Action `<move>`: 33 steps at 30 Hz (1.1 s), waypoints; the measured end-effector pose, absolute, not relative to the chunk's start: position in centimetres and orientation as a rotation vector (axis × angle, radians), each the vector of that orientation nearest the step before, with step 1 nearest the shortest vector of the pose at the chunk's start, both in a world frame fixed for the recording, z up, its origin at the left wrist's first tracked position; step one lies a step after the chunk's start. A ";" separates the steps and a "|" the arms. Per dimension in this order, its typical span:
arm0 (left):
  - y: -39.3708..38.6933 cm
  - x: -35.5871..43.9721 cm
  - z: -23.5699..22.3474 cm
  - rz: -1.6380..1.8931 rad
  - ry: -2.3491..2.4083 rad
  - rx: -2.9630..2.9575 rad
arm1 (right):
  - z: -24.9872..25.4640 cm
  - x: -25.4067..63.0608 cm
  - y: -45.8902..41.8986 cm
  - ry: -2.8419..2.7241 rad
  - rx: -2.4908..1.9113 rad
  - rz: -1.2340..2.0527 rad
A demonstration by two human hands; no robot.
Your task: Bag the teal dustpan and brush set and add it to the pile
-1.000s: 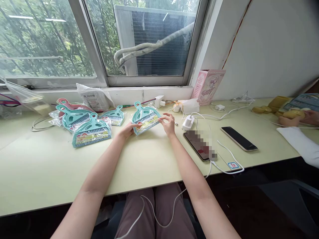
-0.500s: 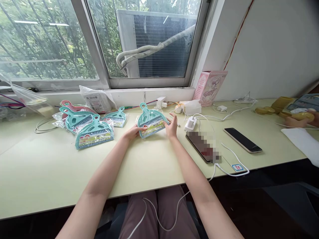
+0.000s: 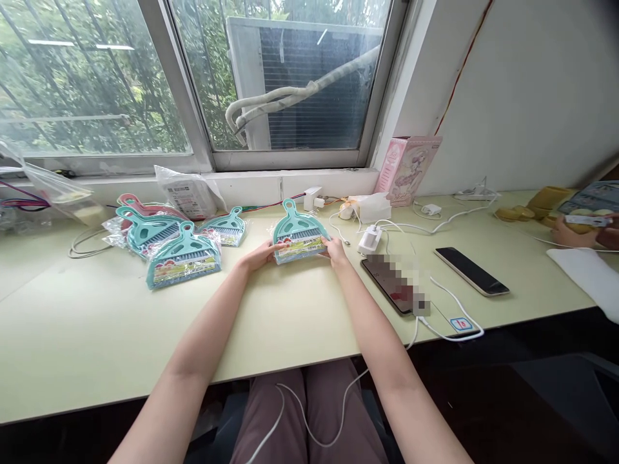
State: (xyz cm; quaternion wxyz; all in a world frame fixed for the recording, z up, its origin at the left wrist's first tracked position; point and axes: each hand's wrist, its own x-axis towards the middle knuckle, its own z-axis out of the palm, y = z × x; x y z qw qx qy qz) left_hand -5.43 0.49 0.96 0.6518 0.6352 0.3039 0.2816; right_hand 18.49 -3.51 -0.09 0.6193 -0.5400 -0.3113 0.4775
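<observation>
Altogether five packaged dustpan sets [image 3: 298, 233].

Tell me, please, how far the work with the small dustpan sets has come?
Three wrapped sets lie grouped at the left, apart from the hands. One teal set is held at its corners by the left hand and right hand, wrap still on. None looks unwrapped yet.

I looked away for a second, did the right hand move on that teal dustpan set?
Yes. The right hand dropped from hovering open to gripping the teal dustpan set at its right corner, nearer the white charger.
</observation>
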 end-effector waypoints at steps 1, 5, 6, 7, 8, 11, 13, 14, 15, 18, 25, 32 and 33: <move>0.4 -5.6 1.1 0.616 0.649 1.473 | -0.2 18.6 -3.4 -0.686 -1.261 1.077; 0.0 -5.3 1.4 0.551 0.538 1.596 | -0.6 19.0 -3.0 -0.556 -1.319 1.005; -0.2 -4.9 1.4 0.577 0.553 1.607 | -0.7 19.0 -2.9 -0.534 -1.325 1.001; -0.4 -4.5 1.4 0.620 0.591 1.608 | -0.8 19.0 -2.9 -0.523 -1.330 0.998; -0.6 -4.1 1.3 0.672 0.646 1.599 | -0.9 19.0 -2.8 -0.523 -1.336 0.998; -1.1 -3.1 1.1 0.801 0.806 1.547 | -1.2 18.9 -2.6 -0.572 -1.357 0.997; -1.2 -2.8 1.1 0.835 0.829 1.504 | -1.4 18.8 -2.5 -0.605 -1.360 1.001; -1.1 -2.8 1.1 0.846 0.819 1.482 | -1.4 18.7 -2.5 -0.614 -1.357 1.005; -1.0 -2.9 1.1 0.855 0.808 1.457 | -1.4 18.6 -2.5 -0.621 -1.353 1.008; -0.5 -2.9 0.8 0.888 0.801 1.353 | -1.2 18.3 -2.7 -0.649 -1.345 1.000; 0.6 -2.5 0.3 0.990 0.925 1.132 | -0.1 17.5 -3.7 -0.775 -1.234 1.034; 1.3 -2.8 0.1 0.958 0.891 1.109 | 0.0 17.6 -3.8 -0.800 -1.241 1.026; 1.2 -2.7 0.1 0.970 0.904 1.128 | -0.1 17.6 -3.7 -0.807 -1.244 1.030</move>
